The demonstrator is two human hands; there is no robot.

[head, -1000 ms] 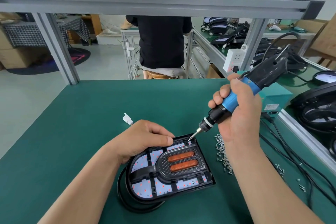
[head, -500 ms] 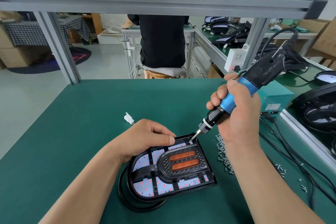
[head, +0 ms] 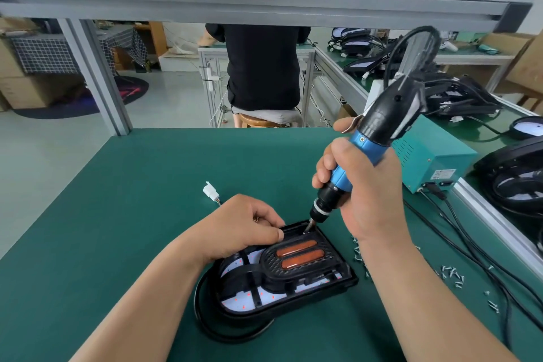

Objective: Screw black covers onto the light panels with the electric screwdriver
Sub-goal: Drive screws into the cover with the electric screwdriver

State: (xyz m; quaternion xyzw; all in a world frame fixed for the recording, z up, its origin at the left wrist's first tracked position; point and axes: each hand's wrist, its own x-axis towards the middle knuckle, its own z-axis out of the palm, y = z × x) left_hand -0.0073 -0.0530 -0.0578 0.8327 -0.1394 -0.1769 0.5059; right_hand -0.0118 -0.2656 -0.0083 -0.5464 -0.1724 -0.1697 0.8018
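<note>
Two hands work over one light panel (head: 238, 301), which lies on the green bench (head: 117, 244) near the middle of its near edge, with the black cover (head: 293, 275) seated on top of it. The left hand (head: 244, 229) bears down on the cover's far left corner with its thumb flat and its fingers curled under; I cannot tell whether they enclose anything. Just to its right, the right hand (head: 367, 194) is wrapped tight round the blue barrel of the electric screwdriver (head: 361, 150). The bit tip sits at the cover's far edge, apparently in a screw hole there.

The tool's long axis runs from that tip up and away toward the bench's right edge, so the fastening point lies straight down the axis from the grip, and any push should follow that slant. The left thumb is close beside the bit, so a slip could reach it.

Loose screws (head: 449, 272) lie scattered toward the right edge. A white connector (head: 211, 191) rests beyond the left hand, and a teal power box (head: 432, 156) stands at the far right corner.
</note>
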